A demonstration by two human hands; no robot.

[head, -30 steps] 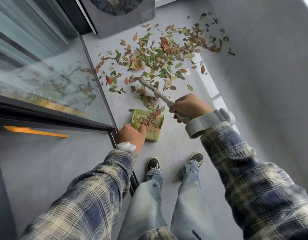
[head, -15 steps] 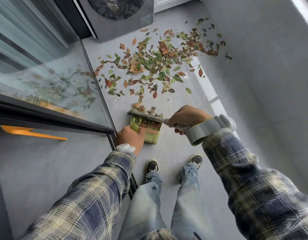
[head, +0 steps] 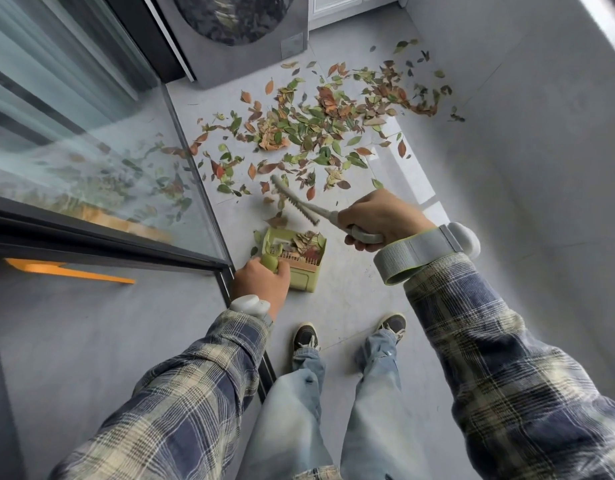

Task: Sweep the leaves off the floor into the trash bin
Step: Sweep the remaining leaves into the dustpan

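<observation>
Left hand (head: 261,284) grips the handle at the near left corner of the green dustpan (head: 307,284). Right hand (head: 382,216) is wrapped round the handle of the grey brush (head: 299,202). Hands are apart, the brush hand farther out and to the right.

Brush long axis runs diagonally: handle end in the fist, head pointing away and left, toward the glass door (head: 74,133). Toothed edge faces down toward the pan. Can't tell whether it touches the floor (head: 351,299).

Dustpan sits on the floor just in front of the shoes (head: 306,336), mouth pointing away from the person. Brown and red leaves lie inside it, a comb strip at its near edge.

Main leaf pile (head: 316,133), green, brown and orange, is spread on the floor beyond the brush head, with loose strays between pile and pan.

Surroundings: washing machine (head: 240,36) beyond the pile, grey wall (head: 541,168) close on the right, door frame on the left, so a narrow strip. Grey strap (head: 413,254) on the right wrist, white unit (head: 248,303) on the left.
</observation>
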